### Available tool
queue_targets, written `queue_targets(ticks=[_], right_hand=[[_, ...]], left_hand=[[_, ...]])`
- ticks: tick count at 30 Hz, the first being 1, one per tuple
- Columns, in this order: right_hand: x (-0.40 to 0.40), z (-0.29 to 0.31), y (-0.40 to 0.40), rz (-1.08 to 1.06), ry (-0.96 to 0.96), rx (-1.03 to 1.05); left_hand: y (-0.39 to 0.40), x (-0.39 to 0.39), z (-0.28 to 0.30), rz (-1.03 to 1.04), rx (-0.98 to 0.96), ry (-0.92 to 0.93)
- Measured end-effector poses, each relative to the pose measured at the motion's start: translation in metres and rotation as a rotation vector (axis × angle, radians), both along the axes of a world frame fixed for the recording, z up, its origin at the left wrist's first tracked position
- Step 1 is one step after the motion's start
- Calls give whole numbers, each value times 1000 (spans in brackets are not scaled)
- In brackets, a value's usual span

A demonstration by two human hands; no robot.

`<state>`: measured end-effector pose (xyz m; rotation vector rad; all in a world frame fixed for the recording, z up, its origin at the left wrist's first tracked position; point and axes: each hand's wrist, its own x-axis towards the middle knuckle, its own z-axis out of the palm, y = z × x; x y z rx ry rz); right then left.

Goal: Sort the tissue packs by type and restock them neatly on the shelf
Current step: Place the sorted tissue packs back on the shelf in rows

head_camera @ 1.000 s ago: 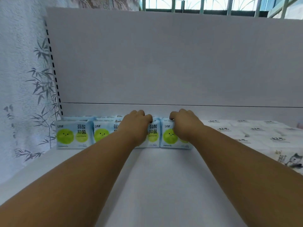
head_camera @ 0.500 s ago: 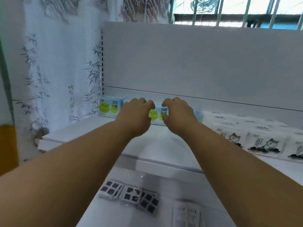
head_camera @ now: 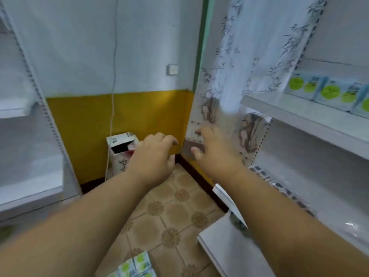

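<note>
Directly below, both hands hang over the tiled floor [head_camera: 175, 214], holding nothing: the left hand [head_camera: 153, 156] has loosely curled fingers, and the right hand [head_camera: 214, 151], a little apart from it, has its fingers spread and is blurred. Beyond the left hand, an opened carton [head_camera: 119, 154] stands against the yellow wall [head_camera: 119, 124] in the far corner, its top flap lifted; a thin cord [head_camera: 114, 56] runs down the wall to it. A light switch [head_camera: 172, 69] sits higher on the white part of the wall. To the right of the corner hangs a bamboo-print curtain [head_camera: 245, 62], partly covering the end of the right shelf [head_camera: 299, 114].

On that shelf, at far right, the packs [head_camera: 329, 91] with green circles stand in a row along its length, faces toward the aisle, touching one another. More green-marked packs [head_camera: 135, 266] lie at the near bottom edge, only partly in view; which way they point cannot be told. A lower shelf [head_camera: 229, 254] on the right carries dark-patterned packs [head_camera: 279, 184], blurred. Another shelf unit [head_camera: 30, 188] stands on the left.
</note>
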<state>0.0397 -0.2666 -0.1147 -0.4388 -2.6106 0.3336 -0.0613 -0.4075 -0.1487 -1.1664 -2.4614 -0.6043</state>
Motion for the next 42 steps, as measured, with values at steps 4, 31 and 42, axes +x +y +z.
queue_targets(ticks=[4, 31, 42], right_hand=[[-64, -67, -104, 132, -114, -92], [-144, -927, -273, 100, -1033, -685], [-144, -1062, -303, -242, -936, -734]], left_hand=[[-119, -46, -68, 174, -53, -70], [-312, -47, -888, 752, -158, -1177], [-319, -48, -1030, 1060, 363, -1604]])
